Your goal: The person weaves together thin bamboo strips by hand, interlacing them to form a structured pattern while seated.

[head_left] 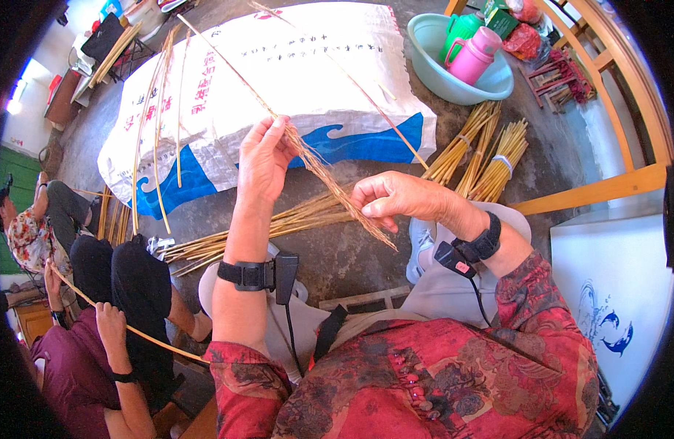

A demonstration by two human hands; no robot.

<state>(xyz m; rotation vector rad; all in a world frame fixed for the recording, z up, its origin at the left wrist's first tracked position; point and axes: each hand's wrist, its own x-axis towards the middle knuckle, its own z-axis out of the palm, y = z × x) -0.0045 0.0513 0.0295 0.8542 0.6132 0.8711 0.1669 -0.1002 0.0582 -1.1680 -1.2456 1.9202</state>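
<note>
A long, thin dry reed stalk (227, 66) with a brown, feathery seed head (324, 174) slants across the middle of the view. My left hand (264, 159) is closed around it where the bare stem meets the plume. Close to the plume's frayed lower end, my right hand (406, 196) has its fingers curled in and its thumb pressed against the strands. Beneath my hands, a bundle of yellow stalks (278, 223) lies on the floor. Beyond them a white woven sack (300, 80) with blue wave shapes is spread out, several loose stalks resting on it.
Tied stalk bundles (498, 164) lie at right, below a pale blue basin (425, 77) holding a green and a pink jug (474, 57). A wooden frame (593, 189) and white cabinet (615, 285) stand at far right. On the left, a co-worker (81, 366) holds another stalk (150, 336); another person (37, 219) sits beyond.
</note>
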